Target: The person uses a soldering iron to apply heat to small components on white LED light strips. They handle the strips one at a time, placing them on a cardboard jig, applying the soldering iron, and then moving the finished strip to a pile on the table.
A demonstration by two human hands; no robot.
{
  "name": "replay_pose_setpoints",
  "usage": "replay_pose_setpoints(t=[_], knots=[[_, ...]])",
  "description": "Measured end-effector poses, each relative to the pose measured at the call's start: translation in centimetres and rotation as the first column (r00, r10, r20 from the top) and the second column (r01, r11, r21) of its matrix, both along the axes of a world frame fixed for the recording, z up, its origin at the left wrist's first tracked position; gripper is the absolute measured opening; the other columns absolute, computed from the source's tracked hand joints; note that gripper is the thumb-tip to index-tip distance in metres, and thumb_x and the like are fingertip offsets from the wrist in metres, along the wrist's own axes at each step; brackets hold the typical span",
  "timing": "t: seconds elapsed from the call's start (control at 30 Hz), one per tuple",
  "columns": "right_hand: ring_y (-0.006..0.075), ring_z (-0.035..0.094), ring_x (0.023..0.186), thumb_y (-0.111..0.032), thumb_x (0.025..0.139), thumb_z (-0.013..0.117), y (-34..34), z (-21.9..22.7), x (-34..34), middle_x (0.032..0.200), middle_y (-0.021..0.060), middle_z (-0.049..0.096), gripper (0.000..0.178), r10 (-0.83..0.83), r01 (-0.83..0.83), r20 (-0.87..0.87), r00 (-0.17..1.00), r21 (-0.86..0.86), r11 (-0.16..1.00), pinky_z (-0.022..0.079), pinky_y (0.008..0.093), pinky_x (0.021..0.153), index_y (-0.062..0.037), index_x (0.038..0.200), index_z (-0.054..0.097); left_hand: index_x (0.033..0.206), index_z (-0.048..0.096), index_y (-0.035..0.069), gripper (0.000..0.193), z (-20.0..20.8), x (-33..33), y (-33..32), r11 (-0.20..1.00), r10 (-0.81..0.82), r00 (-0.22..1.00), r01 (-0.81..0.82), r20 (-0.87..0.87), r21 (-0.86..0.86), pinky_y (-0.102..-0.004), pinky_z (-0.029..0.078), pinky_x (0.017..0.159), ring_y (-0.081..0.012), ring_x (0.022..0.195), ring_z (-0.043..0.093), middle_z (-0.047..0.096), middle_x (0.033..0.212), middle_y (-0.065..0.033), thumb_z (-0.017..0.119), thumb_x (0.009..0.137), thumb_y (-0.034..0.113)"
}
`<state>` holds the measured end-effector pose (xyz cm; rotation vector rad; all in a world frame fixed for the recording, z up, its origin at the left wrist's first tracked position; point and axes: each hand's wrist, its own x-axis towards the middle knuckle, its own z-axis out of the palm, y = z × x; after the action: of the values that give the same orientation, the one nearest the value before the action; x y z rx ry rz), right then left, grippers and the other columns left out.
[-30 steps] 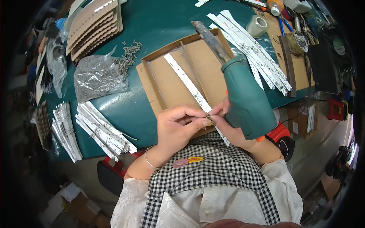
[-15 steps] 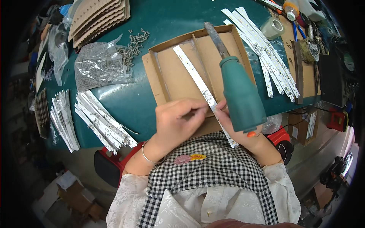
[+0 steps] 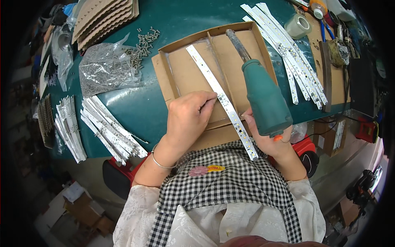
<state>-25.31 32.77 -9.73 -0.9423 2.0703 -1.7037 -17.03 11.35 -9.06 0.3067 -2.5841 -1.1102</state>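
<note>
A white LED strip board [image 3: 207, 73] lies slanted across the cardboard tray [image 3: 185, 66], its near end reaching over my checked apron. My left hand [image 3: 190, 112] is closed in a pinch, fingertips at the strip's left edge; whatever small thing they may hold is hidden. In my right hand [image 3: 271, 145] is a soldering iron [image 3: 265, 96] with a green handle, its dark metal barrel pointing away over the tray's right compartment. The handle covers most of the right fingers; a thumb shows beside the strip.
Bundles of strips [image 3: 113, 129] lie at the left edge of the green table [image 3: 135, 113]. Behind them sits a plastic bag of small metal parts [image 3: 109, 68], some spilled. More LED strips [image 3: 288, 55] fan out at right near a tape roll [image 3: 298, 26]. Corrugated cardboard [image 3: 105, 20] is stacked far left.
My left hand has moved up and slightly left along the strip. The soldering iron and right hand have shifted a little right, uncovering more of the strip's near part.
</note>
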Motion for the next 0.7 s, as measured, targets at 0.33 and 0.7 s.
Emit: replay_pose_setpoints(t=[0.33,0.7], knots=[[0.0201,0.071,0.097,0.001,0.068,0.08,0.1,-0.1,0.1,0.11,0.0129,0.07,0.075,-0.018,0.017,0.058,0.998,0.027,1.0,0.055,0.0303,0.084,0.0043,0.134,0.046,0.088,0.075,0.002,0.011,0.0,-0.2,0.0,0.994,-0.06,0.998,0.056,-0.035,-0.091,-0.032,0.056,0.064,-0.0256,0.072,0.071,0.073,0.081,-0.0114,0.076,0.077,-0.002],[0.0177,0.056,0.066,-0.002,0.079,0.074,4.3,3.0,1.5,0.122,0.0229,0.057,0.066,-0.107,0.247,0.514,0.851,-0.214,0.945,0.052,0.0279,0.048,0.0106,0.137,0.043,0.088,0.074,0.001,0.01,-0.2,-0.2,-0.1,0.999,-0.025,0.999,0.024,-0.034,-0.029,-0.0303,0.056,0.061,-0.0226,0.068,0.072,0.072,0.078,-0.0118,0.076,0.078,-0.001]])
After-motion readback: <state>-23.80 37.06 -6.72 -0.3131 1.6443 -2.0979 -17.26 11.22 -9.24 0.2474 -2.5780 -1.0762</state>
